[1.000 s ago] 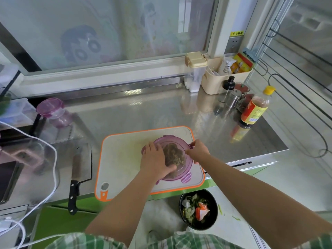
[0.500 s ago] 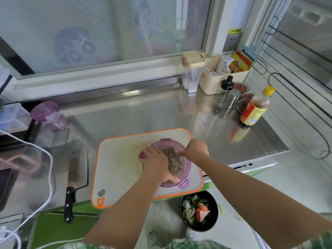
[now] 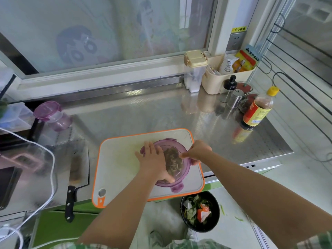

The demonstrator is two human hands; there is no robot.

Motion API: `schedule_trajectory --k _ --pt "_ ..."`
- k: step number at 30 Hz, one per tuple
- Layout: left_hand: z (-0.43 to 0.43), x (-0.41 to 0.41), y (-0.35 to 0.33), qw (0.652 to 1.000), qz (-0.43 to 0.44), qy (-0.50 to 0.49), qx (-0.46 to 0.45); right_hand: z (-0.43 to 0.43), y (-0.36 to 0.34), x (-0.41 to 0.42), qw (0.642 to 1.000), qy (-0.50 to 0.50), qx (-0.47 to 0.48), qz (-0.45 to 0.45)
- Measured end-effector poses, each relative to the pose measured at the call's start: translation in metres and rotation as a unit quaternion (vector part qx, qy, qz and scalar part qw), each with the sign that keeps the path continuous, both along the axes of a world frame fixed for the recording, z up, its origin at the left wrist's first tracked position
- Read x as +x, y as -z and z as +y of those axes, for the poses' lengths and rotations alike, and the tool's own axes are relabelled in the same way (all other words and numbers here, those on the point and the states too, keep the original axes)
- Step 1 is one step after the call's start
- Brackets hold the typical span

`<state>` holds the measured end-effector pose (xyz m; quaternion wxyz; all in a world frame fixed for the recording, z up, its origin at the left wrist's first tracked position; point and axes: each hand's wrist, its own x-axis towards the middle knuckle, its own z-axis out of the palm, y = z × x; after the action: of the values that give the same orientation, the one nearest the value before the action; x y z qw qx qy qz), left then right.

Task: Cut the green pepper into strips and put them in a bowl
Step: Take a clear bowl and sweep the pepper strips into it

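A round bowl with a translucent purple clip lid (image 3: 181, 177) stands on the white, orange-edged cutting board (image 3: 118, 168). Green pepper strips (image 3: 173, 162) show through the lid. My left hand (image 3: 152, 162) lies flat on the left half of the lid, fingers spread, pressing down. My right hand (image 3: 197, 150) sits at the lid's right rim with its fingers curled on the edge, one fingertip on the lid top. A purple clip tab (image 3: 177, 188) sticks out at the near side.
A cleaver (image 3: 77, 169) lies on the steel counter left of the board. A black bowl of vegetable scraps (image 3: 199, 212) sits on the floor below. A second purple-lidded container (image 3: 52, 115) is back left, a sauce bottle (image 3: 258, 108) and shakers back right. A white cable (image 3: 52, 169) crosses the left.
My left hand has spread flatter over the lid. My right hand has moved from the rim's outer side onto the lid's right edge. The bowl stays in place.
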<state>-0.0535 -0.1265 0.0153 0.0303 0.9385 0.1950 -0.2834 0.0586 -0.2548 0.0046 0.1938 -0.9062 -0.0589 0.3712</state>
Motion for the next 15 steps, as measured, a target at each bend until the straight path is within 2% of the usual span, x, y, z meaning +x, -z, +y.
schedule_trajectory --k 2,4,6,8,9,11,15 --pt "0.005 -0.004 0.004 0.999 -0.031 -0.026 -0.016 0.001 -0.006 -0.007 0.991 -0.011 0.009 0.134" --pt "0.004 -0.01 0.008 0.997 -0.053 -0.051 -0.022 0.006 -0.011 -0.013 0.982 -0.053 -0.008 0.182" --pt "0.001 -0.014 0.01 0.996 -0.069 -0.054 -0.015 0.015 -0.009 -0.014 0.991 -0.089 -0.002 0.097" --pt "0.002 -0.014 0.011 0.995 -0.081 -0.056 -0.02 0.024 -0.005 -0.013 0.994 -0.101 0.043 -0.028" --pt "0.002 -0.015 0.011 0.994 -0.087 -0.061 -0.02 0.029 -0.003 -0.013 0.991 -0.093 0.073 -0.058" --pt "0.003 -0.017 0.011 0.992 -0.099 -0.076 -0.006 0.036 0.003 -0.013 0.988 -0.08 0.099 -0.093" --pt "0.003 -0.021 0.013 0.989 -0.119 -0.086 0.016 0.033 0.016 -0.012 0.99 -0.036 0.081 -0.112"
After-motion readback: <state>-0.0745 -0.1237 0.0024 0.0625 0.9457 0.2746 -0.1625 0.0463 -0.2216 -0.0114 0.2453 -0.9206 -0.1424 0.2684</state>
